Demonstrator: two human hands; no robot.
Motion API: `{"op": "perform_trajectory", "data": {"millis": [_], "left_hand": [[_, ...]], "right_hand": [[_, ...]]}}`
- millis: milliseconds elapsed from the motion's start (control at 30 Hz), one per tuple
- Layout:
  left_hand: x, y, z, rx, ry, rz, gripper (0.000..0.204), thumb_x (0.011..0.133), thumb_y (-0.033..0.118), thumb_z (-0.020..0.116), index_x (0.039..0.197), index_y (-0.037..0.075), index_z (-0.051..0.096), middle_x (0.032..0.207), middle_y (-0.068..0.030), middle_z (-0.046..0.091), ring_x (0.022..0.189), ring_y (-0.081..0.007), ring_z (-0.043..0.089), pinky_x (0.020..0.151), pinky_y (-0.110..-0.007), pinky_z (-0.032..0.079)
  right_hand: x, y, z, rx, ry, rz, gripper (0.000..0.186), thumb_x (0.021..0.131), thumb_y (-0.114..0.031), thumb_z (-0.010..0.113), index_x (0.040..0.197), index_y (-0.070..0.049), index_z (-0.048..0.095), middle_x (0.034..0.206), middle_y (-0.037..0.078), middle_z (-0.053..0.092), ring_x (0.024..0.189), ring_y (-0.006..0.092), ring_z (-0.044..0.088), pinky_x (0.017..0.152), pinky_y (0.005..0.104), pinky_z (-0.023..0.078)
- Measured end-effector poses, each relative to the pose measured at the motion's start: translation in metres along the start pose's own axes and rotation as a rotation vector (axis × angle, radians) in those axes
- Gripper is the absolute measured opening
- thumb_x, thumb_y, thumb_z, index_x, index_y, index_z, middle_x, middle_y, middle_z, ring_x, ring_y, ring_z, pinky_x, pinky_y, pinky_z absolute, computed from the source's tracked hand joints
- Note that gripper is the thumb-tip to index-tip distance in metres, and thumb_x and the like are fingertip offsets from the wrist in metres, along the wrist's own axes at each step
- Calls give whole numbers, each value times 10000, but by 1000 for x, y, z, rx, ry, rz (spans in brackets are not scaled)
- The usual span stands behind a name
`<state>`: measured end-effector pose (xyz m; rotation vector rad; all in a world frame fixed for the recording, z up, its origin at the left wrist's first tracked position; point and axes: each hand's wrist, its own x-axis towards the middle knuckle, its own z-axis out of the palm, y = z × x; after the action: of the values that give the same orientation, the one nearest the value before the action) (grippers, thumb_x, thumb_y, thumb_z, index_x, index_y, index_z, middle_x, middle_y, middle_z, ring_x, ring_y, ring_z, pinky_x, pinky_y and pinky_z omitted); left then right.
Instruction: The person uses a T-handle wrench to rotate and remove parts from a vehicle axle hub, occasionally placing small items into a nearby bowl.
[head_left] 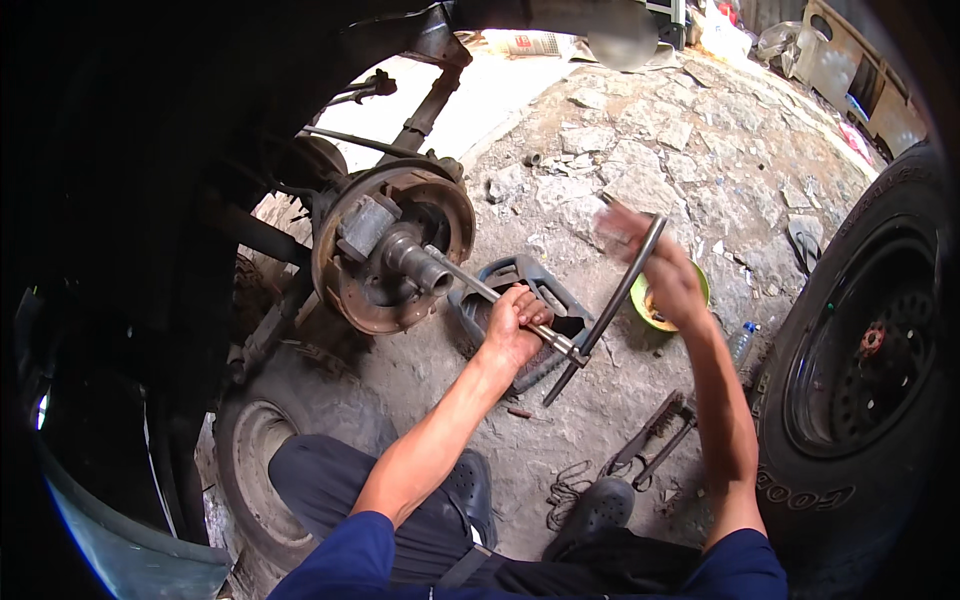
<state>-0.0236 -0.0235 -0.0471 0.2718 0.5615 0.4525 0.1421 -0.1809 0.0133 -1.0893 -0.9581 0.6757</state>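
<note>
My left hand (pixel 517 322) is wrapped round the shaft of a long socket wrench extension (pixel 470 284). The shaft's far end reaches the wheel hub (pixel 415 260), beside its protruding spindle. At the near end a dark sliding bar handle (pixel 620 290) crosses the shaft. My right hand (pixel 660 262), smeared by motion, is at the upper part of that bar with fingers stretched out; whether the palm touches the bar is unclear. Around the hub sits a rusty brake backing plate (pixel 392 312) with brake shoes.
A grey plastic crate-like frame (pixel 515 268) lies below the hub. Beyond the bar stands a green bowl (pixel 700 290), with a plastic bottle (pixel 742 342) nearby. A large tire (pixel 790 480) fills the right; another wheel (pixel 240 460) lies at lower left. Tools (pixel 650 440) rest near my shoe.
</note>
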Motion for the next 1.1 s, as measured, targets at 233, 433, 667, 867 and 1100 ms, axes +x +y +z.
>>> {"op": "perform_trajectory", "data": {"millis": [233, 433, 667, 867, 1100], "left_hand": [[-1, 5, -5, 4, 37, -40, 382, 899, 74, 462, 551, 154, 324, 453, 48, 265, 375, -77, 266, 439, -237, 308], [5, 3, 1, 20, 85, 15, 394, 911, 90, 459, 547, 162, 327, 454, 49, 264, 379, -76, 264, 443, -237, 302], [-1, 4, -10, 5, -5, 34, 344, 907, 76, 467, 597, 151, 340, 474, 55, 270, 390, -70, 257, 444, -231, 291], [0, 5, -6, -48, 3, 54, 246, 906, 70, 474, 681, 132, 398, 478, 59, 272, 388, -63, 258, 436, -222, 288], [2, 5, -8, 6, 20, 44, 257, 921, 80, 464, 682, 142, 394, 482, 59, 265, 380, -66, 253, 437, -226, 304]], "right_hand": [[-81, 0, 157, -581, -969, -61, 380, 844, -172, 517, 1187, -21, 576, 1121, 215, 619, 1048, 320, 602, 904, 394, 472], [-95, 138, 126, -1064, -840, 145, 605, 826, -108, 393, 1410, 14, 293, 1414, 230, 386, 1339, 307, 354, 1117, 372, 266], [-25, 115, -31, -1267, 200, 217, 598, 874, -4, 358, 1432, 80, 158, 1472, 289, 221, 1380, 398, 220, 1149, 449, 168], [-13, -16, 50, 358, 156, -22, 499, 893, 76, 240, 1378, 26, 345, 1421, 185, 382, 1256, 336, 454, 1024, 451, 419], [-104, 56, 182, -796, -1028, -137, 381, 821, -25, 437, 1174, -55, 579, 1144, 153, 619, 1028, 298, 618, 848, 385, 514]]}}
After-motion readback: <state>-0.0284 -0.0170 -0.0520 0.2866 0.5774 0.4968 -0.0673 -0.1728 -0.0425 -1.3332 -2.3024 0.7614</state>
